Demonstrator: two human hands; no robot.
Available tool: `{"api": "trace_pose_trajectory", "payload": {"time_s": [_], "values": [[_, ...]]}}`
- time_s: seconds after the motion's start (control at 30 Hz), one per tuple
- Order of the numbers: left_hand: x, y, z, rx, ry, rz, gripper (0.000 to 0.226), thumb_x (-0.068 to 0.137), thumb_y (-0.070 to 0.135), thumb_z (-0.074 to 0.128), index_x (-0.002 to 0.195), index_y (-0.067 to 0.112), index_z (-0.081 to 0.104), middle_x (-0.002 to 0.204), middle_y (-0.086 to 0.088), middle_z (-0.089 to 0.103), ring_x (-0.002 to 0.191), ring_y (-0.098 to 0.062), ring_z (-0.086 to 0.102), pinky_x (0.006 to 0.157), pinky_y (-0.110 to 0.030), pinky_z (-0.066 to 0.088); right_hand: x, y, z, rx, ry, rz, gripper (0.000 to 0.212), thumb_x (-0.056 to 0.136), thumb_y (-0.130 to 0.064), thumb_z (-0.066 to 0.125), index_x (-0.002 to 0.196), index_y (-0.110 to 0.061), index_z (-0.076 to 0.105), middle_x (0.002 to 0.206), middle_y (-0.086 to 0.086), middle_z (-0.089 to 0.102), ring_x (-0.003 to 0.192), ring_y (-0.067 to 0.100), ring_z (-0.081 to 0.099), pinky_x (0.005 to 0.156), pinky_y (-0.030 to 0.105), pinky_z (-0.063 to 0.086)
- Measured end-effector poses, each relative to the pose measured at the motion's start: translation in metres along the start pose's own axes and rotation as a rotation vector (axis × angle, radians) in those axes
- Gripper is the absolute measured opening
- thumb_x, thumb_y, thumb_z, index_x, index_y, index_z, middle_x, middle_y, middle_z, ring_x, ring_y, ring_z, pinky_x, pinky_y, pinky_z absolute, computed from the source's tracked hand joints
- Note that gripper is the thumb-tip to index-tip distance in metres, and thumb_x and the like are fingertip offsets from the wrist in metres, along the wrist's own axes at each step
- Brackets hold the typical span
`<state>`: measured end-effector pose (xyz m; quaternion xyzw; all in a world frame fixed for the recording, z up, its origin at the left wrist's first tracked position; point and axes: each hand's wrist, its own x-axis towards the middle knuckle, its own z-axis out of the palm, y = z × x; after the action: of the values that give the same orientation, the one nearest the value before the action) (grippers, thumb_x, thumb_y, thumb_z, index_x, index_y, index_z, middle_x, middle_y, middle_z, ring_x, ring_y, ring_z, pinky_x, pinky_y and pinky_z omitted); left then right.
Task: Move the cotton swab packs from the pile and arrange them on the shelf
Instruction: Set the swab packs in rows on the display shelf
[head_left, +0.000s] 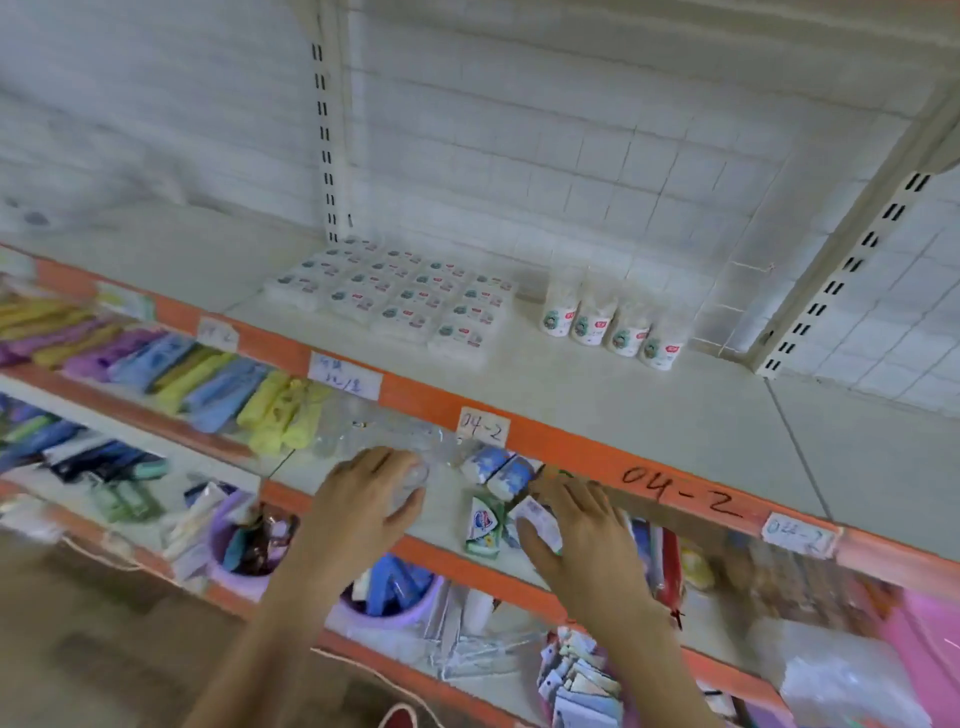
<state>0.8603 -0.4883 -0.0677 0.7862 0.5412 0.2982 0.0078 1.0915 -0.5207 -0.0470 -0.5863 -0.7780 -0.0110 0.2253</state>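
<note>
Below the orange shelf edge (571, 447), left hand (363, 499) curls around a clear plastic pack (395, 441); right hand (576, 525) grips a small white pack (540, 519); bare shelf top (597, 384) fronts the arranged packs (395, 296).

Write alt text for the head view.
Two hands reach to a lower shelf: the left hand on clear plastic packaging, the right hand holding a small pack. Above, flat cotton swab packs and four tubs stand arranged.

Top shelf (597, 384), pale board with orange front edge: flat white cotton swab packs (395, 296) laid in a tidy grid at the back; four cylindrical swab tubs (613, 325) upright in a row just right of them.
</note>
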Motion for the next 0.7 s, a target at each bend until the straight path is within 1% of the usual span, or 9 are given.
{"api": "trace_pose_trajectory", "payload": {"time_s": [0.1, 0.13, 0.2, 0.3, 0.4, 0.5, 0.57, 0.63, 0.7], "values": [[-0.055, -0.015, -0.018, 0.023, 0.001, -0.160, 0.032, 0.077, 0.038, 0.044, 0.089, 0.017, 0.065, 0.080, 0.005, 0.065, 0.072, -0.011, 0.056, 0.060, -0.022, 0.043, -0.016, -0.032, 0.020, 0.107, -0.100, -0.056, 0.035, 0.081, -0.043, 0.044, 0.100, -0.019, 0.062, 0.096, -0.002, 0.065, 0.086, 0.023, 0.063, 0.066, 0.032, 0.052], [-0.072, -0.021, -0.029, 0.025, 0.013, -0.214, 0.032, 0.077, 0.038, 0.043, 0.089, 0.017, 0.065, 0.080, 0.006, 0.065, 0.071, -0.011, 0.055, 0.058, -0.019, 0.040, -0.018, -0.045, 0.024, 0.127, -0.123, -0.083, 0.036, 0.081, -0.043, 0.044, 0.100, -0.020, 0.062, 0.095, -0.003, 0.065, 0.085, 0.022, 0.064, 0.065, 0.032, 0.053], [-0.099, -0.033, -0.053, 0.056, 0.043, -0.309, 0.030, 0.077, 0.037, 0.044, 0.088, 0.018, 0.065, 0.080, 0.006, 0.065, 0.068, -0.009, 0.057, 0.054, -0.017, 0.039, -0.017, -0.074, 0.031, 0.153, -0.163, -0.138, 0.037, 0.080, -0.043, 0.043, 0.099, -0.021, 0.064, 0.093, -0.004, 0.066, 0.081, 0.020, 0.065, 0.063, 0.031, 0.054], [-0.135, -0.057, -0.091, 0.121, 0.103, -0.449, 0.026, 0.074, 0.034, 0.050, 0.088, 0.019, 0.066, 0.080, 0.004, 0.066, 0.064, -0.014, 0.061, 0.052, -0.021, 0.042, -0.007, -0.121, 0.046, 0.150, -0.228, -0.223, 0.039, 0.079, -0.044, 0.041, 0.098, -0.021, 0.065, 0.093, -0.005, 0.066, 0.078, 0.018, 0.065, 0.061, 0.029, 0.052], [-0.166, -0.092, -0.127, 0.156, 0.142, -0.542, 0.034, 0.075, 0.036, 0.048, 0.092, 0.015, 0.067, 0.082, 0.000, 0.067, 0.063, -0.021, 0.063, 0.056, -0.024, 0.044, 0.007, -0.175, 0.065, 0.211, -0.270, -0.326, 0.041, 0.079, -0.044, 0.041, 0.100, -0.018, 0.064, 0.095, -0.002, 0.065, 0.080, 0.021, 0.063, 0.064, 0.031, 0.051], [-0.192, -0.125, -0.165, 0.214, 0.199, -0.647, 0.029, 0.072, 0.031, 0.056, 0.093, 0.015, 0.069, 0.085, -0.002, 0.068, 0.069, -0.020, 0.065, 0.059, -0.025, 0.046, 0.024, -0.238, 0.082, 0.270, -0.252, -0.421, 0.039, 0.078, -0.044, 0.041, 0.102, -0.022, 0.063, 0.098, -0.005, 0.064, 0.086, 0.020, 0.061, 0.070, 0.032, 0.049], [-0.209, -0.153, -0.191, 0.224, 0.235, -0.699, 0.034, 0.074, 0.037, 0.049, 0.093, 0.016, 0.068, 0.086, 0.000, 0.068, 0.071, -0.019, 0.065, 0.059, -0.024, 0.046, 0.039, -0.287, 0.097, 0.301, -0.219, -0.495, 0.036, 0.078, -0.041, 0.046, 0.105, -0.023, 0.061, 0.103, -0.006, 0.062, 0.094, 0.018, 0.059, 0.077, 0.032, 0.047], [-0.226, -0.185, -0.219, 0.238, 0.256, -0.721, 0.040, 0.075, 0.040, 0.042, 0.095, 0.017, 0.067, 0.088, 0.000, 0.067, 0.074, -0.022, 0.065, 0.061, -0.025, 0.047, 0.054, -0.339, 0.112, 0.327, -0.265, -0.568, 0.044, 0.080, -0.043, 0.041, 0.116, -0.024, 0.056, 0.115, -0.008, 0.057, 0.107, 0.015, 0.052, 0.088, 0.029, 0.041], [-0.240, -0.220, -0.253, 0.267, 0.286, -0.745, 0.039, 0.075, 0.041, 0.041, 0.095, 0.018, 0.066, 0.089, 0.001, 0.066, 0.077, -0.022, 0.065, 0.062, -0.025, 0.048, 0.070, -0.391, 0.127, 0.377, -0.287, -0.618, 0.050, 0.081, -0.047, 0.036, 0.122, -0.024, 0.052, 0.122, -0.009, 0.053, 0.114, 0.013, 0.047, 0.092, 0.027, 0.038]]}}
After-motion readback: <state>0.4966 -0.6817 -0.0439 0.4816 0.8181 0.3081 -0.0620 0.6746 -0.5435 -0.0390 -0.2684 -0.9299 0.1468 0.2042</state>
